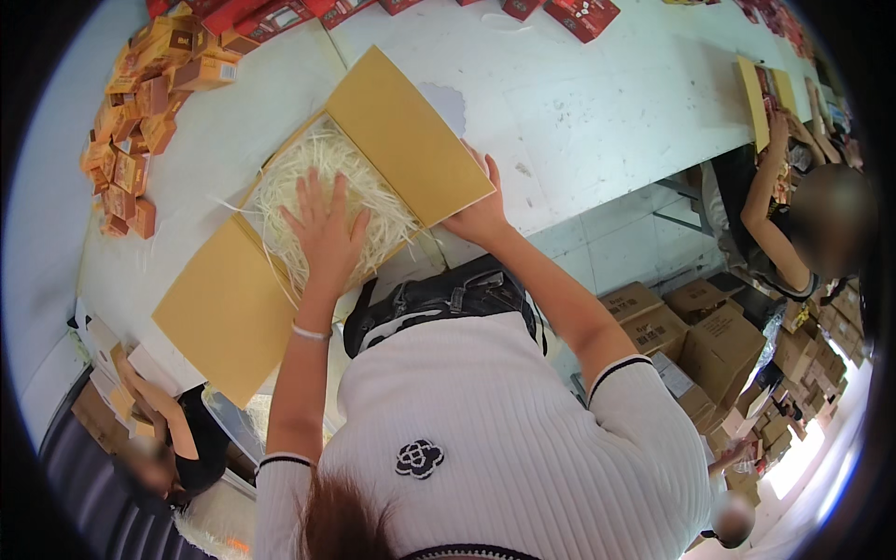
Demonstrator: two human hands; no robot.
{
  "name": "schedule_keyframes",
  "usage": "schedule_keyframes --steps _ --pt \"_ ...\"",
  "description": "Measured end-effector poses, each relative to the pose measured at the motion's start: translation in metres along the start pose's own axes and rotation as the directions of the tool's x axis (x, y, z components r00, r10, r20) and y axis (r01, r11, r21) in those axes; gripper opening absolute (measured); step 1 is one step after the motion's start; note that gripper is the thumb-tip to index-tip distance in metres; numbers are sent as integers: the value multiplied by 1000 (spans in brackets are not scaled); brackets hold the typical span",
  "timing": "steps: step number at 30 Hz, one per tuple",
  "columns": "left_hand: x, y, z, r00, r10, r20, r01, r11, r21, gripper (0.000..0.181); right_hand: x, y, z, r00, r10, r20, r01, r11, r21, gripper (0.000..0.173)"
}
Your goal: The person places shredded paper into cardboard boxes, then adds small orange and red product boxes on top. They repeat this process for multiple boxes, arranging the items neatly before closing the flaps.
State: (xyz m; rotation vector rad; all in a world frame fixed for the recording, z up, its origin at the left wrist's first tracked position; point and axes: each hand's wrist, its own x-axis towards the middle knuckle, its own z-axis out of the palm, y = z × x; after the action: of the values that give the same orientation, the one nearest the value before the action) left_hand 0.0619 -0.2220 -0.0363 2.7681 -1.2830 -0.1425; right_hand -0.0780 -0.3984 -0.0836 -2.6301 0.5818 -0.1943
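Observation:
A gold cardboard gift box [308, 126] sits at the table's near edge with its two cover flaps spread apart. Pale shredded paper filler [378, 203] fills it, and some strands hang over the rim. My left hand [325, 231] lies palm down on the filler with its fingers spread. At the outer corner of the right flap [409, 133], my right hand [479, 210] holds the edge from below; the flap hides part of the palm. The left flap [224, 308] slants out past the table's edge beside my left forearm.
Small orange cartons [133, 126] are heaped on the left of the white table [595, 105]. Red cartons [581, 17] line its far side. Co-workers are at the left and right, one by another gold box [752, 105]. Brown shipping cartons [721, 343] stack behind on the right.

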Motion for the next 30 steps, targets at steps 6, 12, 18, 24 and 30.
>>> schedule_keyframes --steps 6,12,18,24,30 --pt "-8 -31 44 978 -3 209 -2 1000 22 52 14 48 -5 965 227 -129 -240 966 -95 66" --pt "-5 -36 12 998 -5 -63 -9 976 -220 43 18 87 -27 935 258 -242 -304 937 -175 65" --pt "-39 -58 -23 954 -188 -234 68 894 -443 26 38 74 -60 786 400 -471 -119 846 520 57" --pt "-80 -52 -23 950 -247 -189 176 928 -329 21 50 -127 -61 963 -140 -228 244 811 532 73" --pt "-55 -103 -60 806 -529 -266 411 823 -392 28 79 -170 38 916 -399 -31 392 878 274 71"
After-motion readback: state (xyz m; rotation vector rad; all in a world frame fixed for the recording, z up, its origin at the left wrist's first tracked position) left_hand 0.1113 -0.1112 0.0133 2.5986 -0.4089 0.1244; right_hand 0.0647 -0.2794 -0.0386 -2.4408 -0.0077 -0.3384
